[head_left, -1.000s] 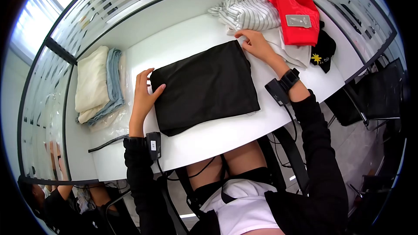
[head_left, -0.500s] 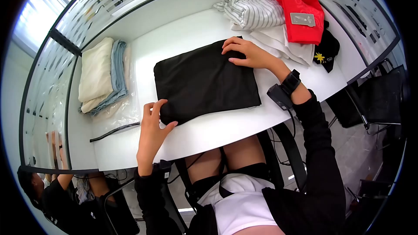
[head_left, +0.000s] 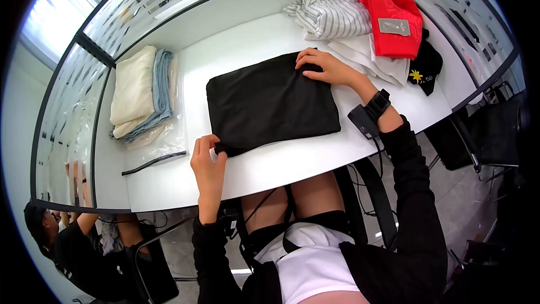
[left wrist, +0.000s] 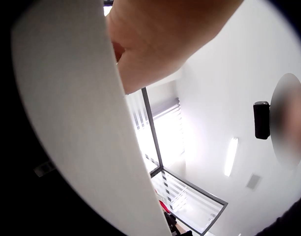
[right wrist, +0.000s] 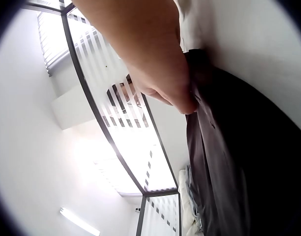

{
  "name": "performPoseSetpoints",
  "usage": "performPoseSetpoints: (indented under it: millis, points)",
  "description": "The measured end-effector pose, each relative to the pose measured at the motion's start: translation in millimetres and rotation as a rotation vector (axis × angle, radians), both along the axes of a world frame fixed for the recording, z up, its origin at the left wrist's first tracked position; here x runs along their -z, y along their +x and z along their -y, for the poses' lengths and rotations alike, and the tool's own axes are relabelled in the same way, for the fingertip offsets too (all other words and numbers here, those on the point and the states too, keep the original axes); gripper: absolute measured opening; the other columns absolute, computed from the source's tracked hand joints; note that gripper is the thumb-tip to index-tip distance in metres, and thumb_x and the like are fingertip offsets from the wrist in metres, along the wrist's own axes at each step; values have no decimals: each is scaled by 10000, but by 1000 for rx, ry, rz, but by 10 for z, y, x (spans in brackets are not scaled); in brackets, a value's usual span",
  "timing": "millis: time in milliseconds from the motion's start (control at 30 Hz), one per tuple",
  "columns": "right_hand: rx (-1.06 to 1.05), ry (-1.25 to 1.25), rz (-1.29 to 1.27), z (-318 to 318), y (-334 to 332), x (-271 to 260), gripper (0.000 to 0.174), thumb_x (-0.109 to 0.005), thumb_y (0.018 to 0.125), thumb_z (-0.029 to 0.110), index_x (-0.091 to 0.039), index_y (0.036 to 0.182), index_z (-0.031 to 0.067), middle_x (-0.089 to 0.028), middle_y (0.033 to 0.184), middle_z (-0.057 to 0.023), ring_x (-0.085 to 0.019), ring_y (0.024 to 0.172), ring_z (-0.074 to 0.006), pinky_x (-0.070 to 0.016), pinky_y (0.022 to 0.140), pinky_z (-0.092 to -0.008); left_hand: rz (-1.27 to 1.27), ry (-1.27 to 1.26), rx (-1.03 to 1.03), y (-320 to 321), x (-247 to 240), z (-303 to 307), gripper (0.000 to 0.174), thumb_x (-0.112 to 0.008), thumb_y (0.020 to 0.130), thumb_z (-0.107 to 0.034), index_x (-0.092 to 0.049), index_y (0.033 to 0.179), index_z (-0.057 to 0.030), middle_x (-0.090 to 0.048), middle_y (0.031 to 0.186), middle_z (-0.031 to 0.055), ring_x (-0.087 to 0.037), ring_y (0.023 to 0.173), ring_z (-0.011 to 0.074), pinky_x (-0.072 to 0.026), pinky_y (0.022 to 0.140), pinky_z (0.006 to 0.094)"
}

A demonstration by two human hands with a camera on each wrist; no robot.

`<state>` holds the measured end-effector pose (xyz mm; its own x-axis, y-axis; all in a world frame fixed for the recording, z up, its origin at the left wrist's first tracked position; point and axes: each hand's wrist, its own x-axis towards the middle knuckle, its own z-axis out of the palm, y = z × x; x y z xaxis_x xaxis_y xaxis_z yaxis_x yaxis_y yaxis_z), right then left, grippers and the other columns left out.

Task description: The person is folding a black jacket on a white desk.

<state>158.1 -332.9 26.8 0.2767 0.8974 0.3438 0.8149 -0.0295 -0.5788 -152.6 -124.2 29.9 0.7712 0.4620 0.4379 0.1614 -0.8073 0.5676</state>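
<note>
A folded black garment [head_left: 273, 101] lies flat on the white table, its near edge slightly uneven. At its near left corner is my left hand [head_left: 208, 163], with thumb and fingers apart around the corner. In the left wrist view, the left hand [left wrist: 160, 39] shows just above the table edge, its fingertips hidden. My right hand [head_left: 329, 69] rests on the garment's far right corner, fingers gently bent over the cloth. The right wrist view shows the right hand [right wrist: 160, 73] low against the black cloth [right wrist: 224, 162].
Folded cream cloth [head_left: 134, 87] and blue cloth [head_left: 162, 93] lie on clear plastic [head_left: 169, 143] at the left. A striped garment [head_left: 337, 16], a red garment with a tag [head_left: 388, 3], white cloth [head_left: 365, 59] and a black cap [head_left: 424, 70] are piled back right. Low partitions [head_left: 62, 129] enclose the table.
My left hand has moved from the garment's left edge down to its near left corner. My right hand has shifted from beyond the far right corner onto the cloth.
</note>
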Motion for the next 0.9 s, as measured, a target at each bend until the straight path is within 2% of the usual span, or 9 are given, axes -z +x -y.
performPoseSetpoints:
  millis: [100, 200, 233, 333, 367, 567, 667, 833, 900]
  points:
    - [5, -7, 2, 4, 3, 8, 184, -571, 817, 112, -581, 993, 60, -512, 1109, -57, -505, 1056, -214, -386, 936, -315, 22, -103, 16, -18, 8, 22, 253, -523, 639, 124, -509, 870, 21, -510, 819, 85, -538, 772, 171, -489, 773, 289]
    - [25, -1, 12, 2, 11, 24, 193, -570, 819, 115, -575, 1003, 57, -506, 1127, -61, -499, 1069, -219, -383, 943, -317, 49, -234, 51, -46, -12, 39, 246, -520, 640, 127, -506, 863, 24, -508, 829, 84, -545, 797, 165, -494, 756, 288]
    - [35, 1, 15, 1, 16, 28, 195, -570, 821, 116, -573, 1006, 56, -505, 1133, -62, -497, 1072, -221, -382, 945, -318, 46, -255, 79, -65, 22, 22, 241, -530, 639, 116, -507, 858, 16, -513, 845, 98, -563, 823, 199, -486, 758, 282]
    - [50, 7, 39, -2, 24, 41, 224, -571, 828, 135, -567, 1038, 54, -496, 1177, -68, -490, 1102, -229, -377, 956, -327, -63, -63, 155, -107, 17, 34, 228, -569, 633, 89, -498, 837, 14, -507, 823, 118, -578, 912, 314, -465, 781, 346]
    - [53, -5, 38, -1, 21, 42, 251, -577, 831, 158, -564, 1061, 58, -488, 1200, -69, -481, 1121, -232, -372, 963, -329, -99, 13, 181, -118, -10, 55, 216, -568, 638, 79, -493, 829, 9, -498, 910, 135, -563, 979, 354, -454, 810, 367]
    - [105, -79, 144, 37, 11, 65, 465, -626, 814, 327, -523, 1209, 106, -413, 1339, -70, -389, 1239, -255, -309, 1033, -356, -177, 28, 233, -149, -19, 83, 172, -552, 670, 72, -488, 809, -7, -438, 1067, 175, -561, 977, 354, -459, 805, 362]
    - [109, -23, 199, 42, 8, 75, 483, -613, 812, 410, -550, 1178, 101, -435, 1312, -101, -403, 1215, -289, -319, 1021, -368, -208, 23, 245, -153, -128, 73, 159, -564, 708, 42, -497, 839, -19, -448, 1106, 164, -564, 968, 356, -465, 795, 372]
    - [147, 93, 240, -5, -29, 25, 441, -654, 787, 351, -556, 1136, 100, -440, 1297, -124, -409, 1194, -309, -313, 1019, -376, -146, 216, 227, 34, -608, -5, 162, -597, 777, -37, -516, 917, -32, -464, 1135, 150, -569, 938, 355, -473, 745, 392]
    - [125, 102, 271, -22, -90, 18, 459, -661, 782, 349, -542, 1149, 101, -431, 1295, -143, -429, 1169, -333, -352, 993, -379, -152, 268, 219, 225, -724, -44, 217, -601, 796, -87, -505, 981, -27, -463, 1144, 152, -573, 917, 358, -479, 723, 389]
